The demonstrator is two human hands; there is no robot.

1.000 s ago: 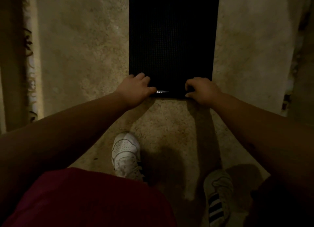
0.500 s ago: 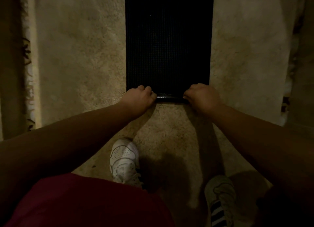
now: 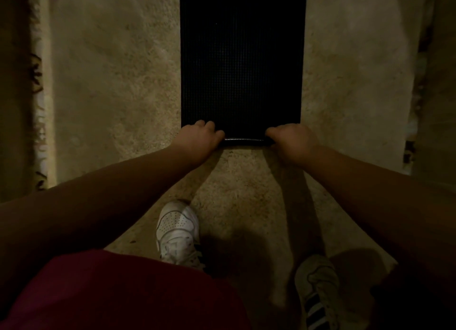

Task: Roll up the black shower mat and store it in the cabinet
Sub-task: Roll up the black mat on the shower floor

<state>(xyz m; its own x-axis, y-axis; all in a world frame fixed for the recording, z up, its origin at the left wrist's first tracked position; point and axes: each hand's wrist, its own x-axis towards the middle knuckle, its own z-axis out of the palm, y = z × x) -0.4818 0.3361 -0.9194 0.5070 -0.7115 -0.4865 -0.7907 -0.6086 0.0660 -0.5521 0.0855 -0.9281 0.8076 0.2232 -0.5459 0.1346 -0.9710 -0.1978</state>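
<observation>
your left hand [image 3: 197, 142] curled over near left corner of black shower mat [image 3: 241, 65], fingers clamped on its rolled near edge. your right hand [image 3: 292, 142] gripping same rolled edge at right corner. mat lies flat on beige floor [image 3: 118, 87], running away from you. white sneakers [image 3: 177, 233] planted below hands. cabinet out of view.

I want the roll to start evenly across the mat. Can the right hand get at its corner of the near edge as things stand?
Probably yes. The right hand already rests on the near edge of the black shower mat at its right corner, the left hand on the other. Nothing lies between them.
</observation>
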